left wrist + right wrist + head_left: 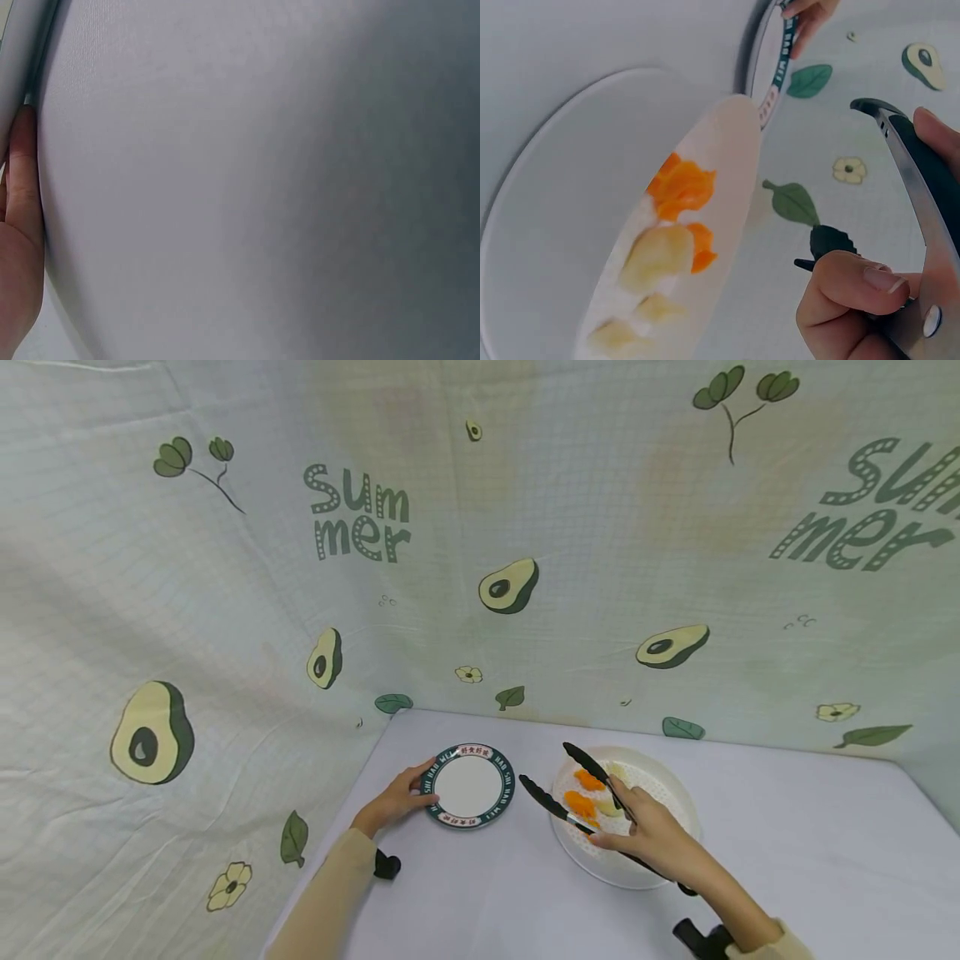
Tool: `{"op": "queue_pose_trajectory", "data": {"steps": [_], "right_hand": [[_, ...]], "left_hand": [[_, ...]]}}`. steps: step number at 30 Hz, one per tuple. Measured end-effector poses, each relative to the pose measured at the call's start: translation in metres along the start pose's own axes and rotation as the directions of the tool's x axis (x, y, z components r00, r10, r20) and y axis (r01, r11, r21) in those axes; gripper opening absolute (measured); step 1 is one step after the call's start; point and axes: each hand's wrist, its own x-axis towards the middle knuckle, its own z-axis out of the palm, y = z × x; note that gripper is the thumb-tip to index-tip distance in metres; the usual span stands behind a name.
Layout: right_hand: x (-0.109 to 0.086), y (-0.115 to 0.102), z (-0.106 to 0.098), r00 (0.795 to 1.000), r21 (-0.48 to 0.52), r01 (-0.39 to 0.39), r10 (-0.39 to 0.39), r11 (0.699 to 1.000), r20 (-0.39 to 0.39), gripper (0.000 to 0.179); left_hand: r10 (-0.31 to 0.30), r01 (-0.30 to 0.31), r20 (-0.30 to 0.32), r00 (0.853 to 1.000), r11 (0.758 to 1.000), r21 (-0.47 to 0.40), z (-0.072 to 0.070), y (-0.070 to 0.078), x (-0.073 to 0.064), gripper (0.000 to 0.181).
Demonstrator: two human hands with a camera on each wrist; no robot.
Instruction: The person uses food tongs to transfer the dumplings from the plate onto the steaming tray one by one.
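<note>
My left hand (392, 802) grips the left rim of a small round plate (468, 787) with a white middle and a dark green lettered border; the thumb lies over the rim. In the left wrist view, fingers (24, 187) show at the plate's edge. My right hand (663, 837) holds black-tipped metal tongs (546, 799), thumb on one arm and fingers on the other, their two arms spread apart. Beneath them sits a larger white plate (681, 797) with orange food pieces (682, 191) and pale yellow chunks (656, 259). Nothing is between the tong tips.
Both plates rest on a white-covered table (810, 852), the small one to the left of the large one. A fabric backdrop (585, 502) with avocado and leaf prints hangs behind the table and along its left side. Black wrist straps (387, 865) show at both wrists.
</note>
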Motion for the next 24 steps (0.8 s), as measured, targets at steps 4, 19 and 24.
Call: {"op": "queue_pose_trajectory", "data": {"steps": [4,19,24], "right_hand": [[0.011,-0.011,0.014,1.0,0.01,0.006,-0.006,1.0,0.009,0.103],[0.044,-0.047,0.075,0.998,0.069,-0.015,0.011,0.998,0.057,0.105],[0.049,-0.049,0.085,0.998,0.064,-0.004,0.0,0.998,0.068,0.105]], "left_hand": [[-0.005,0.005,0.007,1.0,1.0,-0.004,0.0,0.001,0.0,0.082],[-0.005,0.005,-0.007,1.0,1.0,-0.015,0.0,0.0,0.0,0.082],[0.016,-0.016,-0.01,1.0,1.0,0.007,0.0,-0.002,0.002,0.081]]}}
